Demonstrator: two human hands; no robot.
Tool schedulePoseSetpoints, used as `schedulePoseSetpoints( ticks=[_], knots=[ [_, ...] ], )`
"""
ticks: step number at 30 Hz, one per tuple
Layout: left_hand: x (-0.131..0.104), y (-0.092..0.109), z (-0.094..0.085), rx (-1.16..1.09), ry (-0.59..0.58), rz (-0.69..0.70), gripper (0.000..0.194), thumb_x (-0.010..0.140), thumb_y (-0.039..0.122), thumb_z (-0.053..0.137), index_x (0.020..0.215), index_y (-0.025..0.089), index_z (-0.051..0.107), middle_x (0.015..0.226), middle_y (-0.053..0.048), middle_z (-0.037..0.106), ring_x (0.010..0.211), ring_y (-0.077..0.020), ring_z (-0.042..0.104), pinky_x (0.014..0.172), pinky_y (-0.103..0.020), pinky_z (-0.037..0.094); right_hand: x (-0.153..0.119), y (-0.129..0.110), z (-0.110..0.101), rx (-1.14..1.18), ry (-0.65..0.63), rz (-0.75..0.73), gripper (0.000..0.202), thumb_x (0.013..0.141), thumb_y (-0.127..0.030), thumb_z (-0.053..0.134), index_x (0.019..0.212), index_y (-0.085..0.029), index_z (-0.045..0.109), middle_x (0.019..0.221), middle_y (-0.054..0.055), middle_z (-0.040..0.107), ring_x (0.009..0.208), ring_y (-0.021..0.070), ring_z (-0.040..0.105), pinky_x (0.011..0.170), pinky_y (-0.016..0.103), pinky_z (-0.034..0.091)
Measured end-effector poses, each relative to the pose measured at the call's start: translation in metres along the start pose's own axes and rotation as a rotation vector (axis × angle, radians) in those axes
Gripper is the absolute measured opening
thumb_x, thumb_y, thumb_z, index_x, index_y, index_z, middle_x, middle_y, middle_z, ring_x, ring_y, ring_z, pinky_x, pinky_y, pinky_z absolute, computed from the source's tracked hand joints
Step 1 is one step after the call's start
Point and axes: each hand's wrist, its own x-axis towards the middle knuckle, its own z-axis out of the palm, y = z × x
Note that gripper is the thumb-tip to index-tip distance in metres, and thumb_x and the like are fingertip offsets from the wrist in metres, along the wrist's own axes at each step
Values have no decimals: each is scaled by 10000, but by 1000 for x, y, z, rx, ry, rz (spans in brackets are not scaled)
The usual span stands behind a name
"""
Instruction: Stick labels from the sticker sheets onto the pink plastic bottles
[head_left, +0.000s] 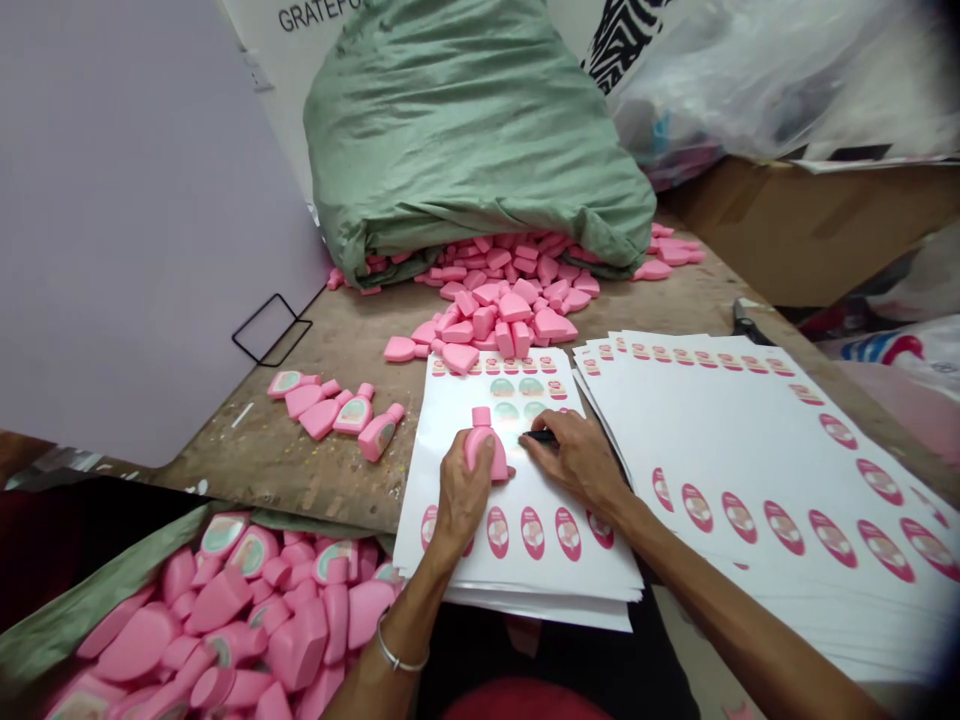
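Currently your left hand (466,485) grips a pink bottle (484,450) over the sticker sheet (536,490), cap (481,415) pointing away from you. Your right hand (579,455) pinches a slim black tool (543,437) near the green stickers (507,411).

Left hand (463,490): one
Right hand (585,458): one
Held bottle (478,436): one
Black tool (541,437): one
Grouped bottles (321,420) at left of the worktop (337,340): five
Heaped bottles (515,306): too overlapped to count
Label-sheet stacks (720,430): two
Green sacks (480,130): two
Cardboard box (795,220): one
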Motion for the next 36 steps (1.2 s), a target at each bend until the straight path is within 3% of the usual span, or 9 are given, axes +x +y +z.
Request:
schedulePoseSetpoints(
  ticks=[4,8,12,15,19,36],
  knots=[
    [0,-1,1,-53,28,-12,392,843,523,496,987,163,555,824,-25,608,595,-157,672,563,-236,511,-2,-8,-2,43,64,-1,209,798,-394,602,782,-189,571,725,45,626,700,187,543,720,336,395],
    [-2,5,-3,-212,33,-111,459,823,570,495,1003,152,552,734,-20,611,574,-162,663,513,-228,506,-5,-17,-21,361,132,138,261,785,-446,609,746,-196,545,695,19,602,636,152,534,635,291,423],
    [-8,18,-6,-474,-7,-239,618,801,663,432,974,94,601,756,-92,658,624,-199,671,467,-248,512,-4,-28,-42,633,18,303,308,774,-498,611,803,-191,610,639,-10,577,555,116,501,523,242,403],
    [-12,26,-5,-588,-42,-265,627,797,655,452,977,81,630,829,-118,684,661,-210,675,467,-263,529,-4,-38,-48,656,-65,269,328,769,-493,617,908,-207,695,725,10,660,620,135,560,568,251,443],
    [-16,32,-5,-619,-82,-264,559,837,582,459,1011,79,630,851,-120,698,685,-207,680,482,-248,537,-5,-47,-46,667,-61,250,288,770,-470,624,888,-229,730,875,26,717,752,172,627,650,269,481],
    [-19,36,-7,-644,-154,-220,505,900,521,386,1001,81,612,869,-106,663,745,-188,670,576,-255,562,-6,-53,-44,634,-31,188,241,784,-431,631,881,-229,721,883,28,718,735,170,625,641,289,482]
  ],
)
